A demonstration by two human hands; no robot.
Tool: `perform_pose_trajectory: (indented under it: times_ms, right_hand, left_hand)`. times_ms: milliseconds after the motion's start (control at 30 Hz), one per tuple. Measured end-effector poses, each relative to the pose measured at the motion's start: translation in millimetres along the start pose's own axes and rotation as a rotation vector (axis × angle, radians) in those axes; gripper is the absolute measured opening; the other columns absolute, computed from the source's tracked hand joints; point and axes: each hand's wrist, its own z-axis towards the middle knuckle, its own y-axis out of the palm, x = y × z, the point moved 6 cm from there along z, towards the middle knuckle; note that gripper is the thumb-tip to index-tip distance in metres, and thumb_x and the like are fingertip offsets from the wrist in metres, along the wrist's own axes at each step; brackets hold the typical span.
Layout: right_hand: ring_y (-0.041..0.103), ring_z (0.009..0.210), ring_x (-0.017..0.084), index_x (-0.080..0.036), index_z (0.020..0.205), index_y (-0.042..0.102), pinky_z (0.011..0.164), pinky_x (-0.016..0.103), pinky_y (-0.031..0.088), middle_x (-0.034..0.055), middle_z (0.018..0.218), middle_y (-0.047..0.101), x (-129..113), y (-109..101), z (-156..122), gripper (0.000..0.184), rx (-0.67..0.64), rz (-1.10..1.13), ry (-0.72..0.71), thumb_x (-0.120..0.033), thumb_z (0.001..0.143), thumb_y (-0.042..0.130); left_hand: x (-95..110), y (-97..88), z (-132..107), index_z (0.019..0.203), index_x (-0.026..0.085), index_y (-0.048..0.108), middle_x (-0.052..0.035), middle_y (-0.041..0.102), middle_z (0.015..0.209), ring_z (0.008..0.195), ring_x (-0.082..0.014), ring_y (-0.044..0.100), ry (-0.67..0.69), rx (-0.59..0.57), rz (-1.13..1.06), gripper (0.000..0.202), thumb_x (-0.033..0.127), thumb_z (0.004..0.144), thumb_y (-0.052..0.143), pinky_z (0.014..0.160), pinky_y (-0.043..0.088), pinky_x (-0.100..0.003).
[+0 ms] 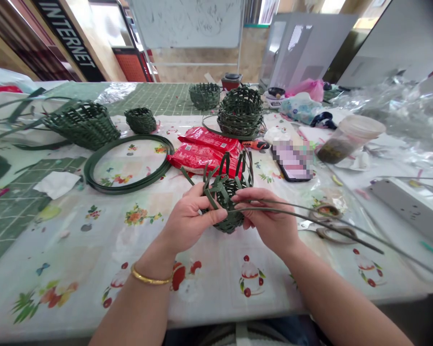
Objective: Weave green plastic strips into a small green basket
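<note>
A small dark green woven basket (231,222) is between my two hands, with loose upright strips sticking up around its rim. My left hand (191,216) grips its left side, thumb pressed over a strip near the rim. On the right, the fingers of my right hand (265,216) pinch long thin green weaving strips (321,222) against the basket wall. Those strips trail off to the lower right, over a pair of scissors (337,233). Parts of the basket are hidden behind my fingers.
Red packets (205,151) lie just behind the basket, and a coil of green strip (90,168) sits to the left. Finished-looking baskets (240,113) stand farther back. At right are a phone (292,161), a plastic cup (350,137) and a white power strip (409,209).
</note>
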Motion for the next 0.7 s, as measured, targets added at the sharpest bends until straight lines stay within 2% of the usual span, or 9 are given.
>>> perform_pose_trajectory:
  times_ms: [67,200,367,533,700]
  right_hand:
    - [0.054,0.045,0.006,-0.023,0.094,0.066,0.041,0.019,0.047,-0.0023,0.073,0.068,1.1,0.5,-0.1,0.018,-0.023,-0.072,-0.008,-0.021,0.076,0.066]
    - [0.052,0.044,0.005,-0.024,0.098,0.062,0.039,0.02,0.046,-0.0005,0.087,0.068,6.1,1.4,1.4,0.021,-0.1,-0.165,0.054,-0.031,0.078,0.064]
    - [0.048,0.04,0.005,-0.022,0.086,0.053,0.036,0.018,0.04,-0.0047,0.068,0.06,5.7,3.5,1.0,0.011,-0.165,-0.188,0.115,-0.03,0.083,0.058]
    - [0.055,0.059,0.01,-0.022,0.085,0.049,0.049,0.021,0.041,-0.0024,0.072,0.06,3.8,-0.3,0.7,0.008,-0.108,-0.368,0.031,-0.026,0.083,0.056]
    - [0.038,0.045,0.007,-0.023,0.078,0.041,0.043,0.02,0.03,-0.0078,0.055,0.044,11.3,-11.6,4.4,0.016,0.012,-0.44,0.044,-0.031,0.084,0.052]
  left_hand:
    - [1.7,0.6,-0.2,0.074,0.022,0.07,-0.0042,0.056,0.09,0.09,-0.0184,0.053,0.001,-0.025,-0.002,0.011,0.029,0.079,0.063,0.084,0.042,-0.036]
    - [3.6,2.1,-0.2,0.074,0.021,0.07,-0.0042,0.056,0.093,0.093,-0.0186,0.052,-0.03,-0.067,0.026,0.013,0.03,0.079,0.062,0.089,0.039,-0.037]
    - [6.1,3.9,-0.5,0.07,0.022,0.069,-0.0031,0.056,0.09,0.094,-0.0185,0.052,-0.005,-0.084,0.087,0.014,0.031,0.078,0.064,0.09,0.038,-0.036]
    - [11.4,7.0,-0.7,0.079,0.025,0.072,-0.0041,0.057,0.1,0.099,-0.0199,0.053,0.062,-0.094,0.117,0.007,0.029,0.073,0.069,0.089,0.04,-0.036]
    - [19.4,16.1,-1.1,0.075,0.024,0.073,-0.0069,0.059,0.097,0.096,-0.0243,0.054,0.108,-0.089,0.324,0.008,0.021,0.068,0.073,0.086,0.039,-0.043]
